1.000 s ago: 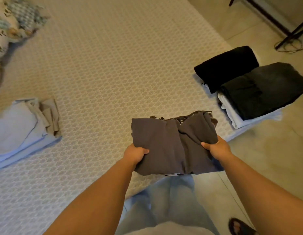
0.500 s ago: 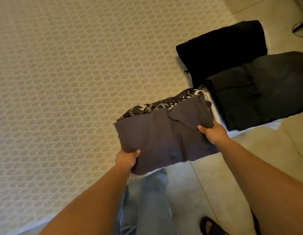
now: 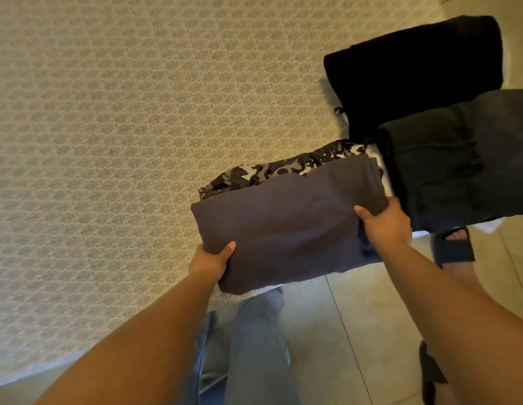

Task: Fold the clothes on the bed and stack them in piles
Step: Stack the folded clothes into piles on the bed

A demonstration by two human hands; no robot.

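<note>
Both grips, my left hand (image 3: 212, 258) and right hand (image 3: 383, 222), clamp the folded grey garment (image 3: 286, 223); stacking step, so next I set it beside the dark pile (image 3: 459, 165).

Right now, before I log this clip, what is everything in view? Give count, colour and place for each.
grey folded garment: one, dark grey, held above the bed's near edge
patterned garment: one, black, grey and white print, under the grey one in the same bundle
black folded garment: one, black, top of the far pile at the bed's right edge
charcoal folded garment: one, dark grey, top of the near pile on the right, white cloth beneath it
bed: one, cream patterned cover, fills the left
floor: beige tiles, lower right
sandals: two, dark, on the feet
left hand: grips the bundle's near left corner
right hand: grips its right end
</note>
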